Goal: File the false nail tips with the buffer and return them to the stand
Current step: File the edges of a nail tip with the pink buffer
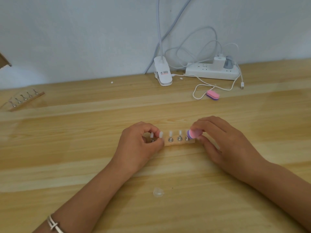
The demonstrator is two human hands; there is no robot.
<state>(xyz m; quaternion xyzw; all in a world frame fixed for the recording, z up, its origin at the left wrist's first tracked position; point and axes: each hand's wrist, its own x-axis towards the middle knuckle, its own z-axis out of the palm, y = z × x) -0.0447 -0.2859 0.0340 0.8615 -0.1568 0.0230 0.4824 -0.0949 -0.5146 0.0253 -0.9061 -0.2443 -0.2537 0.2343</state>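
Observation:
A small wooden stand point(175, 144) lies mid-table with a row of metal holders, each carrying a white false nail tip point(170, 133). My left hand point(139, 148) covers the stand's left end and pinches the metal holder of the leftmost nail tip point(151, 135) between thumb and fingers. My right hand point(223, 142) sits at the stand's right end and grips a pink and purple buffer point(193, 134) close above the rightmost holder.
A loose clear nail tip point(158, 192) lies on the wood nearer me. A second buffer point(212, 95) rests by a white cable. A clip lamp point(162, 73) and power strip point(212, 71) stand at the wall. Another stand point(25, 100) sits far left.

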